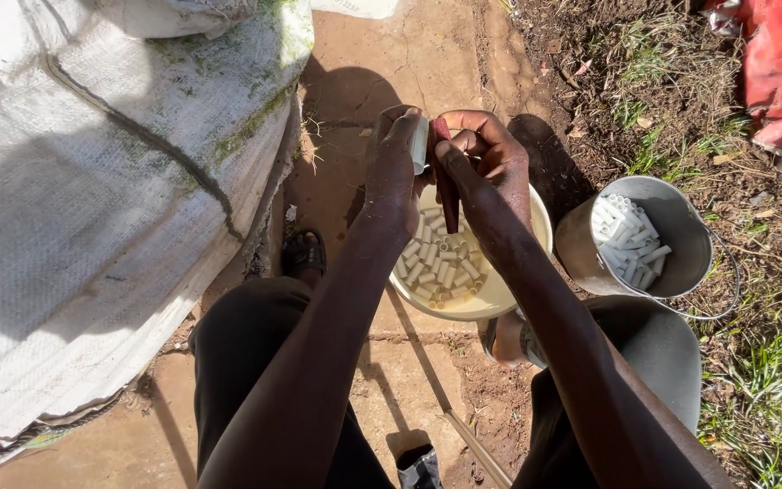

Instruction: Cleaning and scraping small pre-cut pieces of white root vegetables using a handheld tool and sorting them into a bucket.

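The left hand (395, 172) pinches a short white tube piece (420, 145) above the cream bowl (536, 217); the right hand (491, 158) grips what seems a dark red blade (446, 195); many pieces fill the bowl, and the grey bucket (681, 226) holds a smaller heap.

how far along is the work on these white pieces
Done, seemingly: a heap of white pieces lies in the metal bucket. In hand: the left hand holds one white piece, the right hand a dark red tool against it. Left: many pieces in the cream bowl.

One bowl (500, 303), one bucket (681, 226)
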